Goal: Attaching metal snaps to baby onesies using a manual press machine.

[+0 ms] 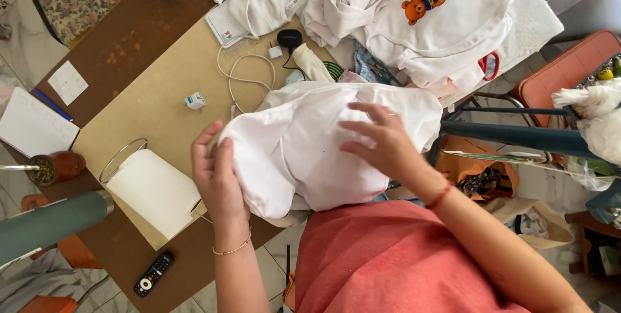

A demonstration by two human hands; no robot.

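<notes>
A white garment (304,151) lies bunched at the near edge of the table, partly over my lap. My left hand (217,174) grips its left edge, fingers curled around the fabric. My right hand (378,138) rests flat on top of the garment, fingers spread, pressing the cloth. Beyond it is a pile of white clothes (362,2), one piece bearing a small orange bear patch (422,3).
A tan board (162,93) covers the brown table (129,34). On it lie a white cable (249,73), small chargers (195,100), a wire-framed white sheet (155,190), a remote (153,274), a notebook (32,128) and a green flask (45,222). A chair (563,70) stands at right.
</notes>
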